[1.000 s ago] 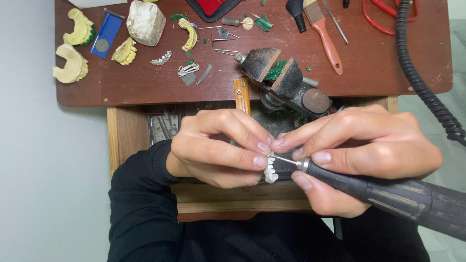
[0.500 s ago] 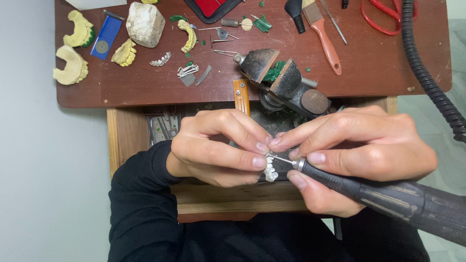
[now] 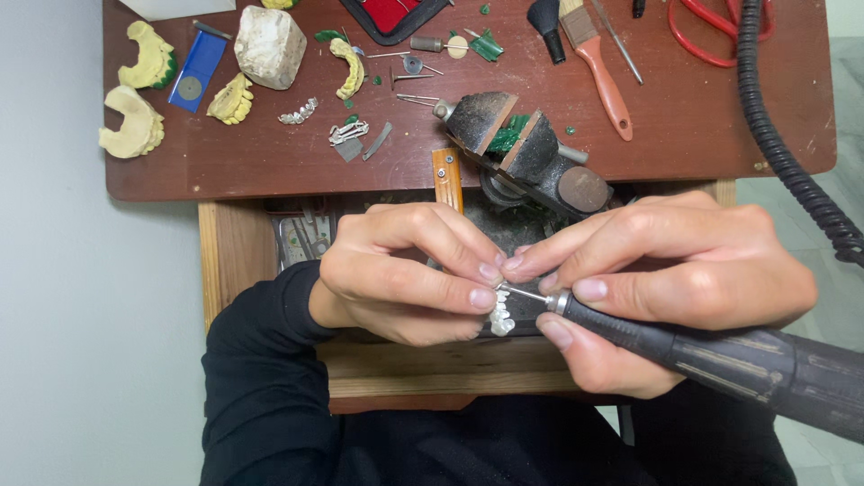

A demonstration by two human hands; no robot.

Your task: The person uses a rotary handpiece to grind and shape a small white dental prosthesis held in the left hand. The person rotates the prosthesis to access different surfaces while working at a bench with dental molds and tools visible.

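Little has been shifted since the earlier frames: both hands are kept pressed together at the bench's front edge, the tool's tip barely moved. At nine o'clock, yellow dental casts (image 3: 137,99) are laid on the brown bench top (image 3: 702,135). Toward the centre, the left hand (image 3: 400,270) is closed, a small white row of teeth (image 3: 501,315) being pinched at its fingertips. At twelve o'clock a dark vise (image 3: 531,153) is seen. At three o'clock, the right hand (image 3: 666,279) is wrapped around a black rotary handpiece (image 3: 720,355), its bit touching the teeth.
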